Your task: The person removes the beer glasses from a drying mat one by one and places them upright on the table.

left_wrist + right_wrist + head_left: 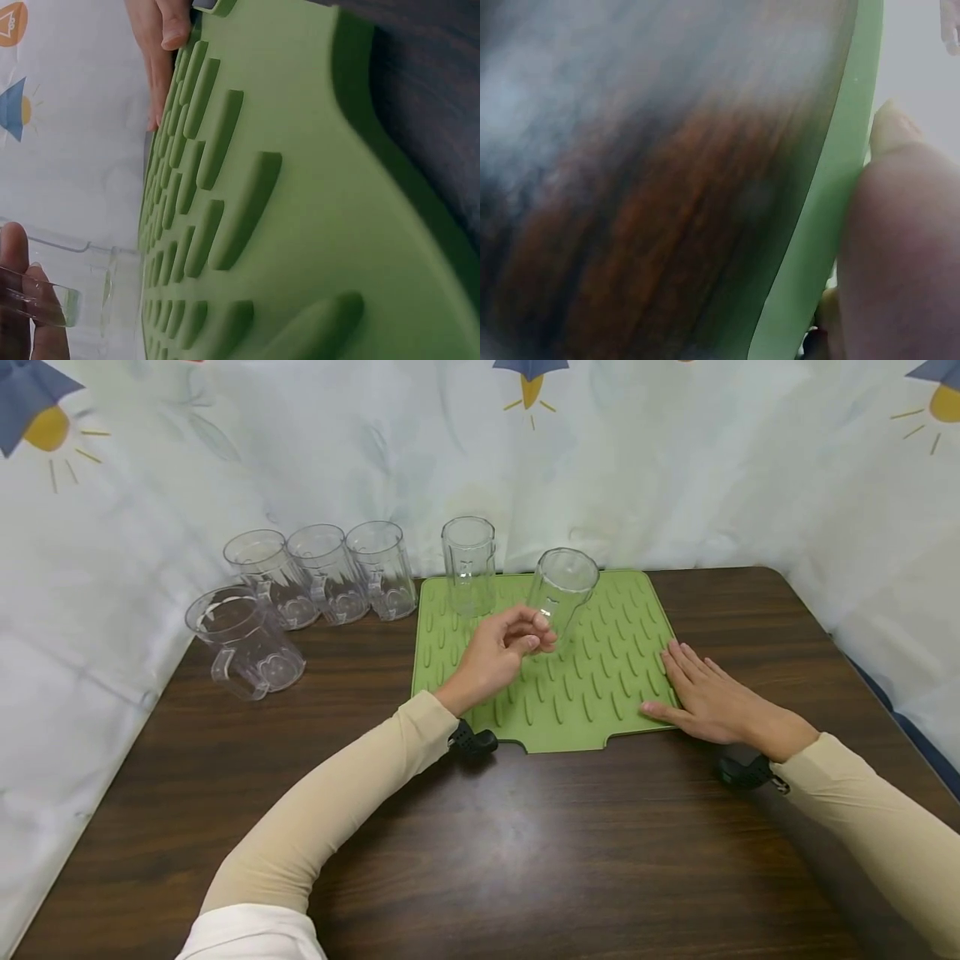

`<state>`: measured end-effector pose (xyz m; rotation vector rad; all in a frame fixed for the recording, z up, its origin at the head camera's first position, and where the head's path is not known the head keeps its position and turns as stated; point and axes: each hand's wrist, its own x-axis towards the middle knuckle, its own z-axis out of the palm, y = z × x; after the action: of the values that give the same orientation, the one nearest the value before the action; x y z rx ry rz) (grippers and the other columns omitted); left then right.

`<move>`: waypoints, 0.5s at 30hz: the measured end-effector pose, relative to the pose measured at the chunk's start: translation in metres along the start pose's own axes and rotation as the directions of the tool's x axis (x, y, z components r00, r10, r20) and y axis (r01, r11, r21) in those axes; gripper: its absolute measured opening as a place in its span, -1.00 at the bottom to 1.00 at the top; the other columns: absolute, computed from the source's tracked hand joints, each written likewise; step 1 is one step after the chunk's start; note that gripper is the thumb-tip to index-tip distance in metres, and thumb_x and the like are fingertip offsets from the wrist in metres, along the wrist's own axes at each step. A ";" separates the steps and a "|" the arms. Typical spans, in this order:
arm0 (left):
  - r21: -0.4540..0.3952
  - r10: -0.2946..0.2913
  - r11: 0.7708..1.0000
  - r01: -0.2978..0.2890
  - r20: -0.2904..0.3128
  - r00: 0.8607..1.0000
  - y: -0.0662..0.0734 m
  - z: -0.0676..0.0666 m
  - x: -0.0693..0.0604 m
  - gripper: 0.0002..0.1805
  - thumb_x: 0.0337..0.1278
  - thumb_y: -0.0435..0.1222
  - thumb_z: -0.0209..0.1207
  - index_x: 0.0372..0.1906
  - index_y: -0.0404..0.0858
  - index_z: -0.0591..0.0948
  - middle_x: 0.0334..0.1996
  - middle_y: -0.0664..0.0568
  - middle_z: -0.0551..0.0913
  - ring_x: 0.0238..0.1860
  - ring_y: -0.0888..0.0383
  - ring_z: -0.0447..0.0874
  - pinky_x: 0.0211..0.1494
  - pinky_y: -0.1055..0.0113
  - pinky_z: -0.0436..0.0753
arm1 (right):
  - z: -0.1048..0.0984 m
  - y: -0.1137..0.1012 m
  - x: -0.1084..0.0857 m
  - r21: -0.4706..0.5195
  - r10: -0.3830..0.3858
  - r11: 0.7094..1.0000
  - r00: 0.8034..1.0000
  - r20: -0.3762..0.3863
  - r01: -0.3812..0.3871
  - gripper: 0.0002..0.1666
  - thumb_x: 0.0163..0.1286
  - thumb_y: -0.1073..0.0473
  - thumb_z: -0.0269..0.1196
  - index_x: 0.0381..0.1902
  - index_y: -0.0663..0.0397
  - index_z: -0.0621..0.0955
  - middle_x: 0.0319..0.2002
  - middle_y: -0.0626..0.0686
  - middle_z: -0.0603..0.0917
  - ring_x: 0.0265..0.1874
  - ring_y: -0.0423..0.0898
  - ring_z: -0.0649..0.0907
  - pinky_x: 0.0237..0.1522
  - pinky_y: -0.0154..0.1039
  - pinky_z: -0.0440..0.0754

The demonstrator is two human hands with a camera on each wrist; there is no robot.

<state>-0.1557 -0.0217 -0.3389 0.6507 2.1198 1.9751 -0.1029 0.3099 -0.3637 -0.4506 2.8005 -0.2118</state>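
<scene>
Clear mug (566, 583): upper half of the frame in the head view, a little right of centre, rim up, over the ribbed green mat (566, 739); in the left wrist view its base seems to meet the mat, though whether it bears full weight there I cannot tell
Left hand (499, 647): narrow, fingers and thumb curled at the handle of that mug, which crosses the fingers at the lower left of the left wrist view
Right hand (708, 693): wide and flat, fingers straight, lying over the mat's right edge at the right of the frame and holding nothing
Other mug on the mat (470, 568): upper middle of the frame, upright near the mat's back left corner, apart from both hands
Row of three mugs (381, 572): upper left of the frame, upright and close together on the dark tabletop (450, 860), left of the mat
Lone mug (247, 635): left of the frame, upright just in front of the row, handle toward the bottom of the frame
Progress: by my judgement, one mug is set on the mat, a second is there or nearly so but not yet released, and four stand off it
</scene>
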 end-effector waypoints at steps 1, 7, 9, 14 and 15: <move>0.002 -0.003 1.000 0.003 0.001 1.000 0.000 -0.001 -0.001 -0.79 0.42 -0.62 0.01 -0.03 -0.38 0.57 0.00 -0.29 0.74 0.06 -0.15 0.80 0.33 0.02 0.73 | 0.000 0.000 0.000 0.004 -0.004 1.000 1.000 -0.002 0.004 0.19 0.56 -0.43 0.00 0.65 0.33 -0.16 0.67 0.38 -0.27 0.67 0.39 -0.16 0.60 0.49 -0.10; 0.026 -0.005 1.000 0.004 0.007 1.000 0.003 -0.004 -0.004 -0.79 0.42 -0.63 0.00 -0.03 -0.38 0.57 -0.01 -0.28 0.73 0.06 -0.15 0.79 0.32 0.02 0.74 | 0.000 0.000 -0.001 0.024 -0.001 1.000 1.000 -0.010 0.001 0.18 0.56 -0.41 0.01 0.65 0.34 -0.15 0.67 0.40 -0.25 0.66 0.40 -0.14 0.58 0.52 -0.13; 0.043 -0.001 0.999 0.001 0.009 1.000 0.004 -0.005 -0.005 -0.79 0.42 -0.62 0.00 -0.03 -0.38 0.57 -0.01 -0.29 0.74 0.05 -0.14 0.79 0.31 0.05 0.75 | 0.000 -0.001 -0.001 0.018 0.003 1.000 1.000 -0.015 -0.003 0.19 0.56 -0.41 0.01 0.65 0.35 -0.16 0.66 0.41 -0.26 0.66 0.40 -0.14 0.57 0.53 -0.13; 0.099 0.013 0.995 -0.014 0.011 1.000 0.005 -0.008 -0.008 -0.80 0.43 -0.61 0.01 -0.05 -0.36 0.58 0.00 -0.32 0.74 0.02 -0.12 0.80 0.24 0.26 0.77 | -0.005 -0.002 0.001 -0.011 0.009 1.000 1.000 -0.027 -0.010 0.18 0.58 -0.42 -0.04 0.65 0.34 -0.19 0.66 0.41 -0.27 0.66 0.41 -0.13 0.56 0.55 -0.14; 0.108 0.020 0.994 -0.021 0.010 1.000 0.006 -0.008 -0.009 -0.80 0.43 -0.61 0.02 -0.05 -0.36 0.58 -0.01 -0.32 0.75 0.01 -0.13 0.81 0.24 0.27 0.78 | -0.007 -0.003 0.001 -0.009 0.010 1.000 0.999 -0.032 -0.010 0.17 0.58 -0.42 -0.04 0.65 0.32 -0.19 0.66 0.40 -0.27 0.66 0.41 -0.13 0.56 0.55 -0.15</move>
<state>-0.1502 -0.0325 -0.3340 0.7003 2.2362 1.8738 -0.1053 0.3076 -0.3573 -0.4386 2.8352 -0.2055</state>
